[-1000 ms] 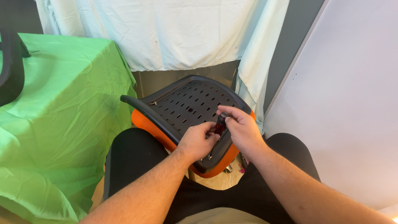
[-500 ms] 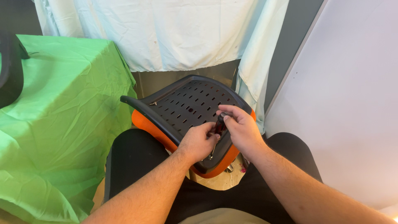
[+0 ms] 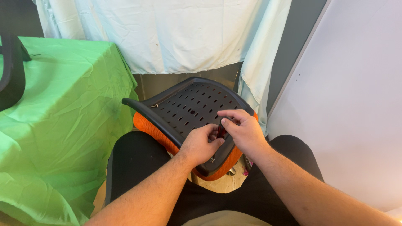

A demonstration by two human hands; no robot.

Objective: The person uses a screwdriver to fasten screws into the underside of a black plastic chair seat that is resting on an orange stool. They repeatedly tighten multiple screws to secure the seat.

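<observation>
Two hands meet over one chair part, and that part is the landmark here. It is a black plastic chair seat base [image 3: 188,109] with many small slots, turned upside down, with an orange cushion [image 3: 155,129] peeking out under its edge. It rests tilted on the person's lap, against the black trousers [image 3: 134,163]. Far to the left of the chair seat base is a surface under a green cloth [image 3: 63,125], and a black curved chair piece [image 3: 10,71] stands on its far left edge. Behind the chair seat base hangs a pale sheet [image 3: 176,33]. On the near right part of the base, the left hand [image 3: 203,144] is curled shut, pinching something small I cannot make out. Just right of it, touching it, the right hand [image 3: 243,132] is also curled, fingers pinched on a small dark reddish tool [image 3: 220,131] that points down at the base. To the right of the base is a plain white wall [image 3: 356,104]. A small screw [image 3: 155,106] shows on the left rim of the base. I think the fixing work on the base is in the middle, not finished, since both hands are busy at one spot.
</observation>
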